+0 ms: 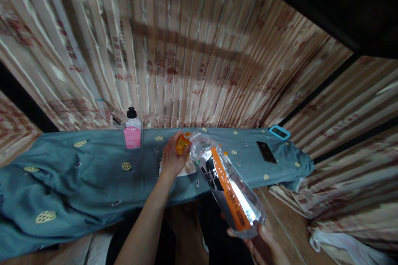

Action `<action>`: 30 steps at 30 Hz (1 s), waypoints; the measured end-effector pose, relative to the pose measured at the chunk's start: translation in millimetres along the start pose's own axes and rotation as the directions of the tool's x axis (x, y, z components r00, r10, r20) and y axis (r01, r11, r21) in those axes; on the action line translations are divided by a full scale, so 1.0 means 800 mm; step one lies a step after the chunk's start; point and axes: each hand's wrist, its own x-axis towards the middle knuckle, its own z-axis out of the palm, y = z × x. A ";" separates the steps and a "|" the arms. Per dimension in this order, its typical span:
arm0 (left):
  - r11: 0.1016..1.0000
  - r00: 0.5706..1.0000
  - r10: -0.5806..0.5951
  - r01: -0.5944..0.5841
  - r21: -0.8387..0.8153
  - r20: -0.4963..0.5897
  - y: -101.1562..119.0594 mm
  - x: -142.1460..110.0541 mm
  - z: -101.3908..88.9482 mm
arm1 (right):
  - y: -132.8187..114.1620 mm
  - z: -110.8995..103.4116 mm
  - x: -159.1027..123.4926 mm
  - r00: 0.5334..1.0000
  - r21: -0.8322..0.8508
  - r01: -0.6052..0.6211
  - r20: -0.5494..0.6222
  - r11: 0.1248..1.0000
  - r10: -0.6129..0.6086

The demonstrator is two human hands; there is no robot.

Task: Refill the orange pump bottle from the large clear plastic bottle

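My left hand (pixel 173 156) is closed around a small translucent orange container (pixel 182 145), whose exact kind I cannot make out. A large clear plastic bottle (pixel 228 186) with an orange and silver label lies tilted across the middle of the view, its neck beside the container. Whether neck and container touch is unclear. At the bottle's base, my right hand (pixel 264 244) grips it from below, some fingers hidden behind it. Beneath the left hand is a white item (pixel 188 169), perhaps a cloth, mostly covered.
A clear pump bottle with a pink label (pixel 132 137) stands on the patterned blue-green cloth (pixel 102 165) at left. Toward the right end lie a dark phone (pixel 266 152) and a blue-framed device with a display (pixel 280 132). Patterned curtains (pixel 168 66) hang close behind.
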 end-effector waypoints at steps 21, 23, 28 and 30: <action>0.999 0.999 0.032 -0.032 0.006 -0.010 -0.006 0.000 0.005 | -0.018 0.022 -0.010 0.996 -0.037 -0.032 0.083 0.999 0.035; 0.999 0.999 0.035 -0.035 0.002 -0.008 -0.007 0.000 0.005 | -0.016 0.019 -0.010 0.997 -0.041 -0.025 0.076 0.999 0.028; 1.000 1.000 0.029 -0.029 -0.004 -0.011 -0.006 0.001 0.004 | -0.009 0.008 -0.009 0.999 -0.040 -0.013 0.029 0.999 0.014; 1.000 1.000 0.018 -0.018 0.003 -0.005 -0.004 0.002 0.003 | -0.008 0.012 -0.011 1.000 -0.027 0.002 0.016 1.000 -0.002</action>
